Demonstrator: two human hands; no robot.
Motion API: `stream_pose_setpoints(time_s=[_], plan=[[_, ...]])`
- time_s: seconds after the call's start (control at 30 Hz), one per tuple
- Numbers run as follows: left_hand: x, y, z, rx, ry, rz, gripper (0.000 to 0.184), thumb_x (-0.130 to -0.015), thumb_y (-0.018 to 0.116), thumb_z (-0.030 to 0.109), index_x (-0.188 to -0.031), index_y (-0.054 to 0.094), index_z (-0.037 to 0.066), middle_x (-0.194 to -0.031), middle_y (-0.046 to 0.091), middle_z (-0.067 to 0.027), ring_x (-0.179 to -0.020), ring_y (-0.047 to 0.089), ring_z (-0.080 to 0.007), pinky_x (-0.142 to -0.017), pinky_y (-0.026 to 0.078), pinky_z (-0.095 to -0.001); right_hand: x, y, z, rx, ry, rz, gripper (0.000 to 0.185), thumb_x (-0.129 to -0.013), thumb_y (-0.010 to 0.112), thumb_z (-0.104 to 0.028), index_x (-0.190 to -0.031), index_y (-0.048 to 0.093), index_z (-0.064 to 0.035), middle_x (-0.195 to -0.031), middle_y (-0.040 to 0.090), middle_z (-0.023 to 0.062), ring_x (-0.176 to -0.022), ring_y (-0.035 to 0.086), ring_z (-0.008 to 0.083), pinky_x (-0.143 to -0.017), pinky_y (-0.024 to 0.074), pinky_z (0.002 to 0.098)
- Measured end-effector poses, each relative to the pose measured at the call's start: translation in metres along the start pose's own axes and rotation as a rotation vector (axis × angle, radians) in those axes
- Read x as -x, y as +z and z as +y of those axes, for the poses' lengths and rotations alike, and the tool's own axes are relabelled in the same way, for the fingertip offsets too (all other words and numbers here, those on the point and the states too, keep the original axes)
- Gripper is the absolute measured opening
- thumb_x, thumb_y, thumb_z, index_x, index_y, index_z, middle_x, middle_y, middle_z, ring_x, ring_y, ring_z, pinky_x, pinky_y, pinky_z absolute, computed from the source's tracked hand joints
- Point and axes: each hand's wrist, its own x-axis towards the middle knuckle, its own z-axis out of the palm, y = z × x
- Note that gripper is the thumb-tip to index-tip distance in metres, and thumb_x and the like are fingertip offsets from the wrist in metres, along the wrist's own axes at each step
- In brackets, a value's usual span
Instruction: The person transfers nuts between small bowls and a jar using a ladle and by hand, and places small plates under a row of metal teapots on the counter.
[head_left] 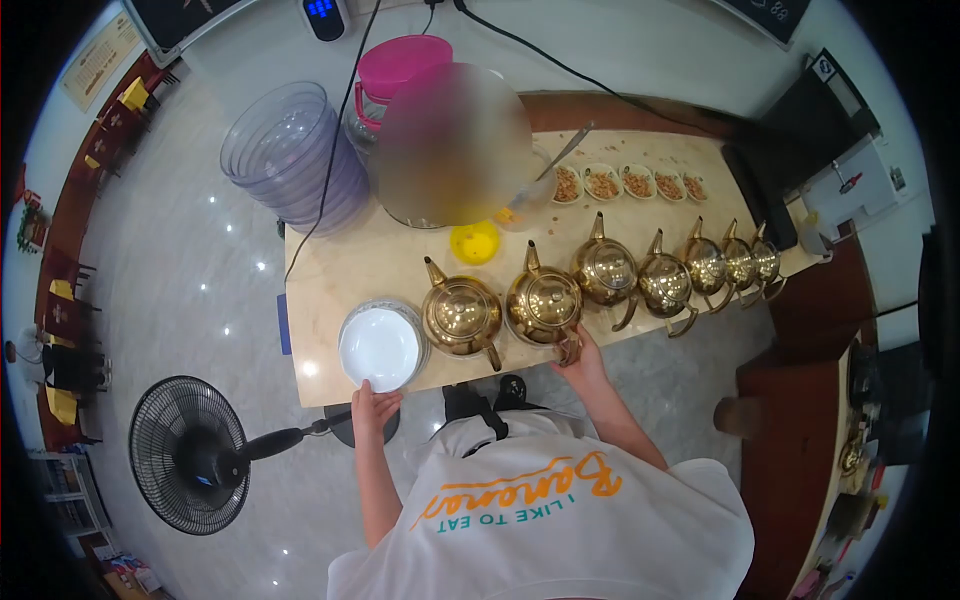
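Note:
At the near left corner of the table, my left hand [374,407] is at the near rim of a stack of white bowls [380,348], one fingertip on the rim and the others curled beside it. My right hand [585,362] is closed round the handle of a brass teapot [543,305], which stands upright on the table. Another brass teapot [461,316] stands between this one and the bowls. Further right, a third brass teapot [604,270] heads a row of several more. Their spouts point away from me.
Small dishes of brown bits [603,184] line the back of the wooden table [345,260]. A yellow bowl [474,241] sits behind the teapots. Stacked clear tubs [290,150] and a pink-lidded jar [405,65] stand back left. A black fan [190,455] is left of me.

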Motion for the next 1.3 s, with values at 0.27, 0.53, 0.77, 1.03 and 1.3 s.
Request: stream_pose_setpoints(time_s=[0.27, 0.53, 0.77, 1.03, 1.3], plan=[[0.009, 0.000, 0.013, -0.201, 0.032, 0.000, 0.054, -0.087, 0.039, 0.049, -0.110, 0.039, -0.001, -0.087, 0.061, -0.0222, -0.066, 0.063, -0.0249, -0.054, 0.051, -0.0277, -0.007, 0.022, 0.000, -0.169, -0.160, 0.063, 0.028, -0.083, 0.050, -0.033, -0.108, 0.050, -0.0183, -0.096, 0.049, -0.0008, -0.096, 0.043, 0.0152, -0.088, 0.0310, 0.0457], [-0.003, -0.009, 0.019, -0.397, 0.030, 0.038, 0.064, -0.086, 0.037, 0.055, -0.110, 0.047, -0.003, -0.081, 0.063, -0.0189, -0.058, 0.063, -0.0216, -0.047, 0.050, -0.0236, 0.018, 0.015, -0.012, 0.218, -0.381, 0.115, 0.034, -0.083, 0.050, -0.029, -0.113, 0.047, -0.0142, -0.108, 0.052, 0.0030, -0.101, 0.047, 0.0158, -0.081, 0.0353, 0.0379], [-0.011, -0.008, 0.023, -0.408, -0.002, 0.077, 0.056, -0.086, 0.043, 0.050, -0.095, 0.052, -0.005, -0.071, 0.063, -0.0160, -0.054, 0.062, -0.0197, -0.044, 0.049, -0.0246, 0.035, 0.003, -0.031, 0.200, -0.485, 0.104, 0.021, -0.086, 0.049, -0.026, -0.097, 0.055, -0.0094, -0.085, 0.060, 0.0038, -0.081, 0.058, 0.0145, -0.068, 0.0417, 0.0266], [-0.015, -0.014, 0.021, -0.412, 0.037, 0.074, 0.052, -0.085, 0.046, 0.045, -0.088, 0.055, -0.006, -0.068, 0.062, -0.0161, -0.052, 0.061, -0.0202, -0.043, 0.049, -0.0254, 0.019, -0.019, -0.050, 0.217, -0.976, 0.261, 0.017, -0.086, 0.048, -0.012, -0.101, 0.052, -0.0070, -0.089, 0.056, 0.0032, -0.080, 0.054, 0.0127, -0.069, 0.0439, 0.0254], [-0.008, -0.014, 0.037, -0.667, 0.118, 0.099, 0.047, -0.086, 0.048, 0.035, -0.063, 0.058, -0.004, -0.054, 0.058, -0.0109, -0.046, 0.057, -0.0170, -0.043, 0.046, -0.0247, 0.014, -0.023, -0.065, 0.332, -1.090, 0.365, 0.018, -0.086, 0.049, -0.011, -0.104, 0.050, -0.0070, -0.098, 0.052, 0.0027, -0.087, 0.052, 0.0116, -0.072, 0.0422, 0.0247]])
